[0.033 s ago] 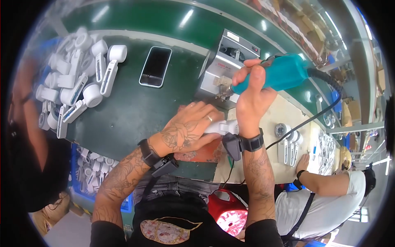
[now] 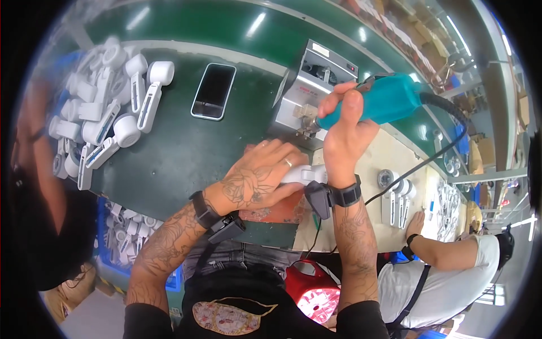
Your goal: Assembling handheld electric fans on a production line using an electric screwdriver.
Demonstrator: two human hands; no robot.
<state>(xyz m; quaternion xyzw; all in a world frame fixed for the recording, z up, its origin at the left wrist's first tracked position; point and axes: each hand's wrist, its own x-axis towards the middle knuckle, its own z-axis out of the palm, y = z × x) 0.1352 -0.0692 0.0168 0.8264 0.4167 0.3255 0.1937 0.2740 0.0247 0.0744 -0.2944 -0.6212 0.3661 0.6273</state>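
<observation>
Left hand [image 2: 262,169] grips a white piece [image 2: 307,174], right hand [image 2: 349,133] wraps a teal screwdriver [image 2: 392,100]; beside the counter [image 2: 169,164], a blue bin [image 2: 103,233] holds white parts [image 2: 132,230], perhaps fan pieces.

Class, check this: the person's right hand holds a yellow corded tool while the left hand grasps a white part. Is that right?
Only the colour is wrong: in the head view, the corded tool in the right hand is teal. The left hand does grasp a white part.

A dark-screened smartphone [image 2: 213,91] lies face up on the green worktop [image 2: 175,152]; a red plastic stool [image 2: 305,275] and a white-shirted co-worker [image 2: 446,285] appear lower right.
</observation>
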